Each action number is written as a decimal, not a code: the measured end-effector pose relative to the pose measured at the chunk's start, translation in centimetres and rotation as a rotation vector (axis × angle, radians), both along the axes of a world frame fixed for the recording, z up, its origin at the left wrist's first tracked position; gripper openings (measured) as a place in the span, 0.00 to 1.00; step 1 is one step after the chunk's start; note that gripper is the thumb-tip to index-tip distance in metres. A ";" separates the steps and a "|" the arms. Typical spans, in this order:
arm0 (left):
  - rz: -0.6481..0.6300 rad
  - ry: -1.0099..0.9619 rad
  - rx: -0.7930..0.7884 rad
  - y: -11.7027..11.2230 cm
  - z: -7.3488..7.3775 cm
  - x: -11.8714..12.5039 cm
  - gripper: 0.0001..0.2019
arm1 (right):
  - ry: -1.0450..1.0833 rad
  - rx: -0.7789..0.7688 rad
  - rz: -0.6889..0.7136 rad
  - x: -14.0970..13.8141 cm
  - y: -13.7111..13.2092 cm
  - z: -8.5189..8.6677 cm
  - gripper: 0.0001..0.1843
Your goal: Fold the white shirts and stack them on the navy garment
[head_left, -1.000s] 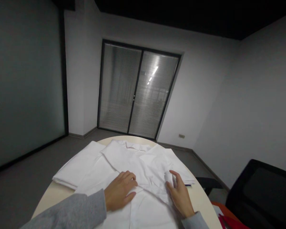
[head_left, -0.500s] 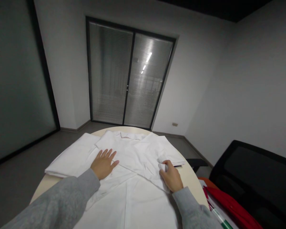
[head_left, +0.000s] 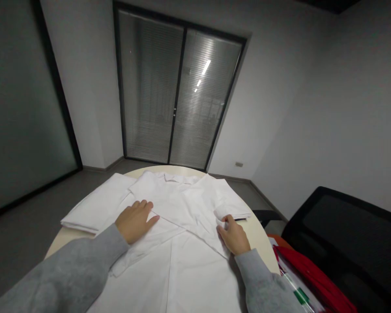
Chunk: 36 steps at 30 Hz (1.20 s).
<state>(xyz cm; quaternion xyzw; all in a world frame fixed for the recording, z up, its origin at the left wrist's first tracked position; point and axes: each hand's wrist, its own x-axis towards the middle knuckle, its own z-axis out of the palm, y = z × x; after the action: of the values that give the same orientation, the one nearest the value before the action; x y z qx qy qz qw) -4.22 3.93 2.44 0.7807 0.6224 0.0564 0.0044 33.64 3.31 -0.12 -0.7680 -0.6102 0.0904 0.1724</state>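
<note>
Hands (head_left: 135,222) on white garment (head_left: 202,274), cropped below

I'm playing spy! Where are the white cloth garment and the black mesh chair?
White cloth garment (head_left: 189,206): head view, its creased upper part.
Black mesh chair (head_left: 348,239): head view, its backrest.

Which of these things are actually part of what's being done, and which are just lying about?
Part of the job:
White garment
Left hand, resting on it
Right hand, pinching bunched cloth
Table, underneath

Just around:
Black chair
Red item beside the table
Glass doors behind
</note>
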 end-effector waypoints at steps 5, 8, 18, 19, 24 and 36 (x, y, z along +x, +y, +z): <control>0.108 0.149 -0.128 -3.5 0.8 -1.4 0.21 | 0.094 0.047 0.062 0.6 0.3 -0.5 0.12; 0.101 0.160 -0.193 -3.5 0.4 -2.3 0.19 | 0.172 0.085 0.095 0.8 0.5 -0.8 0.14; 0.064 0.209 -0.108 2.6 2.8 -4.5 0.13 | 0.371 0.297 0.117 -0.1 -0.1 0.5 0.25; 0.051 0.222 -0.138 3.0 3.0 -4.6 0.12 | 0.384 0.310 0.115 -0.1 -0.1 0.6 0.25; -0.026 0.139 -0.149 3.4 4.1 -3.0 0.15 | 0.540 0.398 0.149 -0.3 -0.4 0.9 0.22; -0.570 -0.135 -0.319 -0.8 0.3 6.5 0.35 | 1.138 0.461 0.162 -1.9 -1.5 2.5 0.26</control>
<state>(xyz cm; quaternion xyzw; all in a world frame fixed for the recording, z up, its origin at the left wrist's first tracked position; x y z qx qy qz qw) 2.29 3.12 2.76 0.9073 0.3782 0.0062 0.1835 31.75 1.81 2.38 -0.4937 -0.4827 0.3644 0.6248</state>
